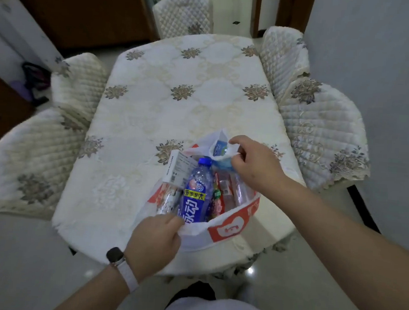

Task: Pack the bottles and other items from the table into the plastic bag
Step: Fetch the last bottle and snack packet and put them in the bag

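Note:
A white and orange plastic bag (227, 226) lies open on the near part of the table (178, 99). Inside it I see a blue-labelled bottle (195, 195), a white box (179, 167), a clear bottle (167, 199) at the left, and red snack packets (222, 192). My left hand (155, 243) pinches the bag's near handle. My right hand (253, 162) grips the far handle, which is lifted; a small blue and white item (219, 147) shows through its loop.
The table wears a cream floral cloth. Quilted chairs stand at the left (36, 157), (80, 83), at the right (321, 131), (284, 56), and at the far end (184, 13). A dark bag (33, 80) lies on the floor at the left.

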